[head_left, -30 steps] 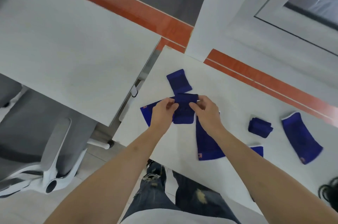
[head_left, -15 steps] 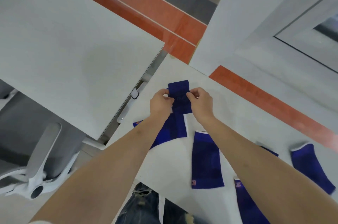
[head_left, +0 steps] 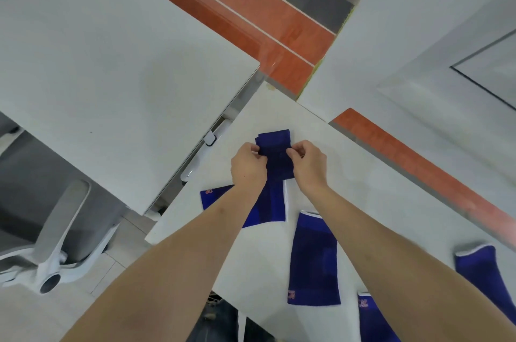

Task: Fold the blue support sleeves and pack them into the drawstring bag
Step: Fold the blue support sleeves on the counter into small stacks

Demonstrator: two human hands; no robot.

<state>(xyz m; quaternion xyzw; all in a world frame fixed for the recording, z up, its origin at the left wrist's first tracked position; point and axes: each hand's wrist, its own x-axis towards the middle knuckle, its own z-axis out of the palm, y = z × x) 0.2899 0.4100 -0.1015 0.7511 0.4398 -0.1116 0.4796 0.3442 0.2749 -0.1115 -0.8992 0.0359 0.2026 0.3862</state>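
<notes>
My left hand (head_left: 248,167) and my right hand (head_left: 308,164) both pinch a folded blue sleeve (head_left: 276,154) near the far left corner of the white table (head_left: 349,188). It sits over another small folded blue piece whose top edge shows just beyond it. Under my left forearm lies a flat blue sleeve (head_left: 268,202) with a logo at its left end. Another flat sleeve (head_left: 314,258) lies under my right forearm, one more (head_left: 374,319) at the bottom edge, and one (head_left: 483,272) at the far right. No drawstring bag is in view.
A second white table (head_left: 111,62) stands to the left across a narrow gap. A grey office chair (head_left: 53,230) sits below it at lower left. A white wall with an orange stripe (head_left: 418,163) runs behind the work table.
My hands carried the folded sleeve from over the flat sleeve toward the far corner, onto the small folded piece. The camera tilted, and the rolled sleeve at right left the view.
</notes>
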